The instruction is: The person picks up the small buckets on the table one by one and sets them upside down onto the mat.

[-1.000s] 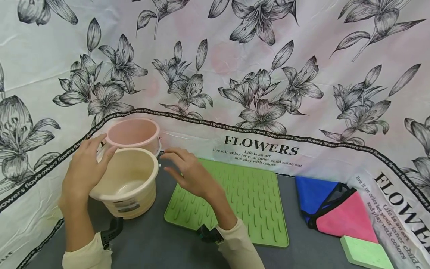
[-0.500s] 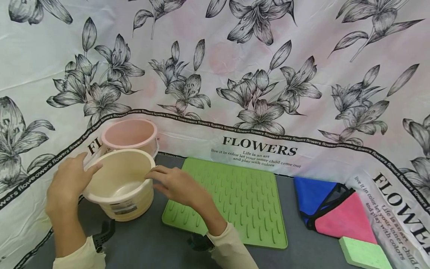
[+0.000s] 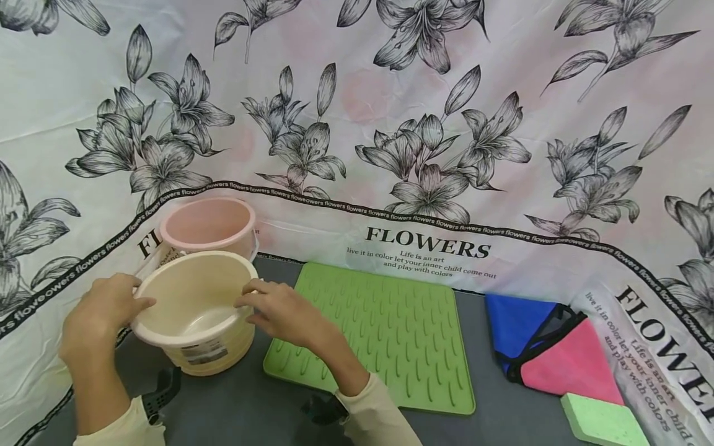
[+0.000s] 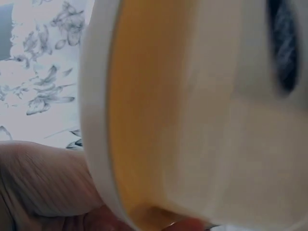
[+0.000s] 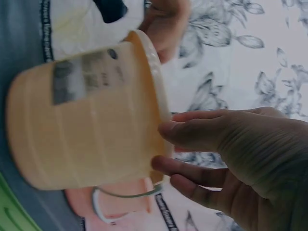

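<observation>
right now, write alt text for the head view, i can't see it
A person's left grip and right grip hold a cream bucket by opposite sides of its rim, with a pink bucket just behind it. To the right lie a green mat, a blue-and-pink item and a pale green block, before a floral sheet.

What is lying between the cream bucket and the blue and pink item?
In the head view, the green mat lies between the bucket and that item, the right hand and forearm partly over it.

Left hand [image 3: 97,313] gripping, thumb pointing inward; right hand [image 3: 284,311] pinching between thumb and fingers; both apart.
</observation>
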`<control>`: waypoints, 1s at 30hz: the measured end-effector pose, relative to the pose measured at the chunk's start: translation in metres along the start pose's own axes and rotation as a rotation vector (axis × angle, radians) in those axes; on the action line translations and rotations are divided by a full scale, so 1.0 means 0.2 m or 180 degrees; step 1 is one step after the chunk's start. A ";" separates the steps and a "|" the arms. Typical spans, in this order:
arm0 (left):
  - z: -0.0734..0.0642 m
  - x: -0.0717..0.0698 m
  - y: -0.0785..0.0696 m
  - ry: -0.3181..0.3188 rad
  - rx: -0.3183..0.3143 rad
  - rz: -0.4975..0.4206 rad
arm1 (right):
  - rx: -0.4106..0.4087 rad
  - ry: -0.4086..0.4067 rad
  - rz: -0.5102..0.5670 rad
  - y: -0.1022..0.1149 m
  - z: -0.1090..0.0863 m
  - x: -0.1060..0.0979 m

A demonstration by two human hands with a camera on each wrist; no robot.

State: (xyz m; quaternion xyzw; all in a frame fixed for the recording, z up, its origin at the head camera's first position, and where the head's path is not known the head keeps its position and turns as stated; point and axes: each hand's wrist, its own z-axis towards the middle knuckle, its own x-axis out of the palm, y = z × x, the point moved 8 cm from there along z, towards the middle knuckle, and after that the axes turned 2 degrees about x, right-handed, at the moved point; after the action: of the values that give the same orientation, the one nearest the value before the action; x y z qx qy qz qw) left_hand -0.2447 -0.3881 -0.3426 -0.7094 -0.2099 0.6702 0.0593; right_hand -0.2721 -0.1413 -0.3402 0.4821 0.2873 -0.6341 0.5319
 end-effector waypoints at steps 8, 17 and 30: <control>0.03 0.01 -0.08 0.0102 0.0469 0.0046 | 0.0024 0.0107 0.0387 -0.07 -0.05 -0.12; 0.00 0.11 -0.08 0.0507 0.0480 -0.0398 | 0.0184 0.0488 0.0023 -0.11 -0.05 -0.02; -0.01 0.05 -0.14 0.0177 0.0695 0.0047 | -0.0045 0.0144 -0.0030 -0.09 -0.06 -0.09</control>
State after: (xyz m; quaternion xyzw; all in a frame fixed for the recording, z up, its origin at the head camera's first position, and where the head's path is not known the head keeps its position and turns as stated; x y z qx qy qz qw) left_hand -0.2495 -0.3580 -0.3418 -0.7185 -0.1287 0.6696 0.1371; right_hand -0.2852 -0.1185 -0.3307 0.4913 0.3059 -0.6235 0.5256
